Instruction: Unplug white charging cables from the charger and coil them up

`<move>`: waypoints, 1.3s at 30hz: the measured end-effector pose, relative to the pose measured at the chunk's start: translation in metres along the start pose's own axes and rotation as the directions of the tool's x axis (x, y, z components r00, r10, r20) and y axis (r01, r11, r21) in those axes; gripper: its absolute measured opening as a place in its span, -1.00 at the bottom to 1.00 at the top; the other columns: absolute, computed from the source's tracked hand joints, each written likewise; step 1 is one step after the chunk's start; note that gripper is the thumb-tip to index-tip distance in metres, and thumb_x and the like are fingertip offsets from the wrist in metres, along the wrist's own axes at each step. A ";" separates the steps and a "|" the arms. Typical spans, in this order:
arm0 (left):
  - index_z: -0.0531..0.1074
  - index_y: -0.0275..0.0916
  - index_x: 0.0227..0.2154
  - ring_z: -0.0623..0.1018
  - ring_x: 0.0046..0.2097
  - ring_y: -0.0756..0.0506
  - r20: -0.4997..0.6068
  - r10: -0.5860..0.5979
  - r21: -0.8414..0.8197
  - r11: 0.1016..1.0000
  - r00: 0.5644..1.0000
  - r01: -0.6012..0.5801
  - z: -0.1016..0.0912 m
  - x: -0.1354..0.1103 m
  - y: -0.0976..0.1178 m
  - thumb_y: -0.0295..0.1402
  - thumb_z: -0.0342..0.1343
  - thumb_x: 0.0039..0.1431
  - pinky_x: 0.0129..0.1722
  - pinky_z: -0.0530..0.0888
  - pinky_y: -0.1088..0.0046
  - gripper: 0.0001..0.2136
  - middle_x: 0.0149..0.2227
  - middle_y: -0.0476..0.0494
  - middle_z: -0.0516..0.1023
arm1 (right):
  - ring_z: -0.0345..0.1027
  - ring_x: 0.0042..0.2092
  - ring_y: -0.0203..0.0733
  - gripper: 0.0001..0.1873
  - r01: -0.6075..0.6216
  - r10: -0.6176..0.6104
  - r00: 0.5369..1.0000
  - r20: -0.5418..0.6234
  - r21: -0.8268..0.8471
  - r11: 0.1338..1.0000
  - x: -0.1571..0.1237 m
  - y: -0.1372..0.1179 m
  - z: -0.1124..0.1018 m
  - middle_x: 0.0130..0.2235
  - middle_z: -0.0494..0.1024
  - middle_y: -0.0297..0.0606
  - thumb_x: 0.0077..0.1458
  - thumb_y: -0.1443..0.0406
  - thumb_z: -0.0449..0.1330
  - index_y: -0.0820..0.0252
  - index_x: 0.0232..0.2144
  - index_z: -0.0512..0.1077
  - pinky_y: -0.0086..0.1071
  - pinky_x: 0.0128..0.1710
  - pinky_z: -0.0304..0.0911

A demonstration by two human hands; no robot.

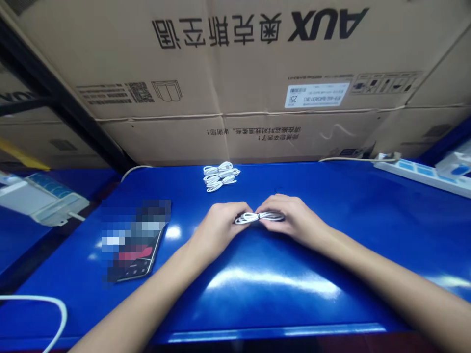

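Two hands meet at the middle of the blue table: the left hand and right hand each pinch one end of a coiled white cable lying between them. Beyond them rests a pile of bundled white cables; a phone lies to the left, a power strip far right.
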State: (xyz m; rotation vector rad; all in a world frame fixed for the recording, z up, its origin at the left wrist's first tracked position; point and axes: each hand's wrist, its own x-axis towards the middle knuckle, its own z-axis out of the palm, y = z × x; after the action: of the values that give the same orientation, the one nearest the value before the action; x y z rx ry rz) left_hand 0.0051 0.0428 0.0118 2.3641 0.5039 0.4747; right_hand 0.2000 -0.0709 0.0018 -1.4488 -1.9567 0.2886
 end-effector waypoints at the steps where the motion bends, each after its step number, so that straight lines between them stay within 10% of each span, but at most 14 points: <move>1: 0.58 -0.19 -0.27 0.58 -0.31 -0.09 -0.002 0.003 -0.014 1.000 1.000 -0.003 0.000 0.000 0.001 -0.33 0.20 0.21 -0.28 0.38 0.51 -0.91 -0.35 -0.01 0.63 | 0.49 -0.16 -0.12 -0.87 0.001 -0.001 1.000 0.002 -0.003 1.000 0.000 0.000 0.000 -0.17 0.63 -0.20 0.23 0.38 0.26 0.17 -0.16 0.54 -0.28 -0.13 0.38; 16: 0.61 -0.22 -0.23 0.68 -0.21 -0.22 0.052 -0.248 -0.304 0.919 0.967 0.252 0.004 0.004 0.003 -0.13 0.29 0.13 -0.17 0.55 0.33 -0.72 -0.26 -0.17 0.71 | 0.53 -0.11 -0.11 -0.81 -0.009 0.009 1.000 0.001 0.008 1.000 0.001 0.003 0.005 -0.13 0.65 -0.18 0.23 0.39 0.25 0.17 -0.09 0.54 -0.26 -0.08 0.42; 23: 0.59 -0.29 -0.25 0.67 -0.33 -0.18 0.070 -0.302 -0.419 0.856 0.951 0.303 0.004 0.006 0.002 -0.12 0.30 0.10 -0.23 0.56 0.35 -0.68 -0.33 -0.16 0.70 | 0.49 -0.09 -0.06 -0.80 0.004 0.017 0.997 0.078 -0.252 0.968 -0.002 0.000 0.009 -0.07 0.57 -0.09 0.37 0.33 0.08 0.21 -0.01 0.41 -0.23 -0.10 0.40; 30: 0.61 -0.21 -0.27 0.61 -0.29 -0.09 0.027 -0.105 -0.043 0.993 0.994 0.106 0.006 0.000 0.005 -0.18 0.21 0.25 -0.31 0.40 0.47 -0.79 -0.31 -0.02 0.68 | 0.44 -0.22 -0.09 -0.87 -0.048 0.127 0.971 0.202 -0.357 0.933 -0.004 -0.006 0.014 -0.19 0.48 -0.12 0.36 0.40 0.01 0.25 -0.17 0.36 -0.28 -0.20 0.36; 39: 0.48 -0.25 -0.16 0.60 -0.16 -0.14 0.137 -0.026 0.480 0.876 0.990 -0.043 0.015 -0.004 0.020 -0.31 -0.03 0.45 -0.22 0.44 0.41 -0.80 -0.17 -0.12 0.62 | 0.49 -0.27 -0.08 -0.98 -0.125 0.187 0.969 0.164 -0.330 0.936 -0.008 0.001 0.024 -0.26 0.54 -0.19 0.24 0.34 0.12 0.16 -0.26 0.36 -0.34 -0.34 0.26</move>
State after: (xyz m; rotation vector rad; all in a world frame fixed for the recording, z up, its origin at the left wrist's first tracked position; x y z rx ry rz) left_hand 0.0124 0.0191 0.0136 2.8539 0.6013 0.1944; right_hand 0.1868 -0.0726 -0.0197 -1.8506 -2.1185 0.1955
